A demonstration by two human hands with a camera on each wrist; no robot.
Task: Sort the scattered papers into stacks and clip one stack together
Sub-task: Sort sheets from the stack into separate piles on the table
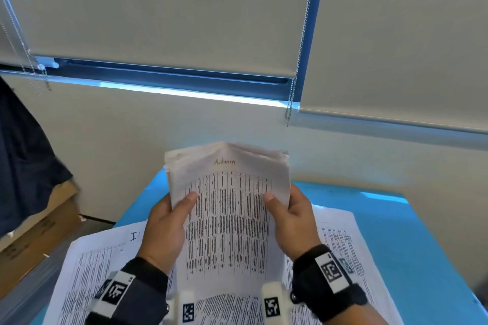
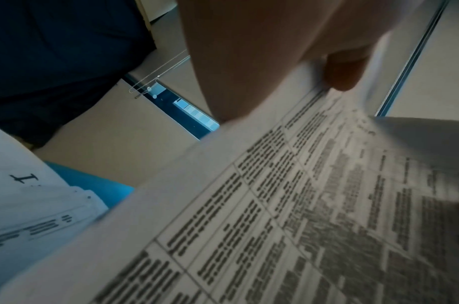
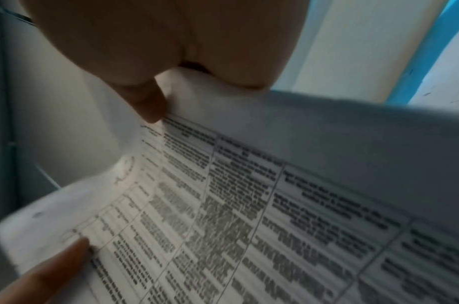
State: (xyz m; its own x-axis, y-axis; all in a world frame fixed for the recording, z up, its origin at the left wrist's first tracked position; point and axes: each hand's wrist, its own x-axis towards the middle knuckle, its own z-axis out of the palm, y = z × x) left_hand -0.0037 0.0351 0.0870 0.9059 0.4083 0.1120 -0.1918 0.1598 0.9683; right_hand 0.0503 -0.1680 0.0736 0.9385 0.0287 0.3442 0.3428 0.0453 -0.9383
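A blue tabletop [image 1: 396,235] is sitting against a pale wall under drawn roller blinds [image 1: 163,8], with printed sheets [image 1: 87,272] lying across it. Above them, the left hand [image 1: 163,229] and right hand [image 1: 293,221] are gripping a bowed stack of papers [image 1: 229,208] by its side edges, thumbs on top; "Admin" is showing handwritten above its table.

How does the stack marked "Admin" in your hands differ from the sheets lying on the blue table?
The Admin stack is lifted and held nearly upright, left hand and right hand gripping its sides; the table sheets lie flat, untouched. The Admin stack is gathered and bowed; the table sheets are spread, overlapping. Both carry printed tables.
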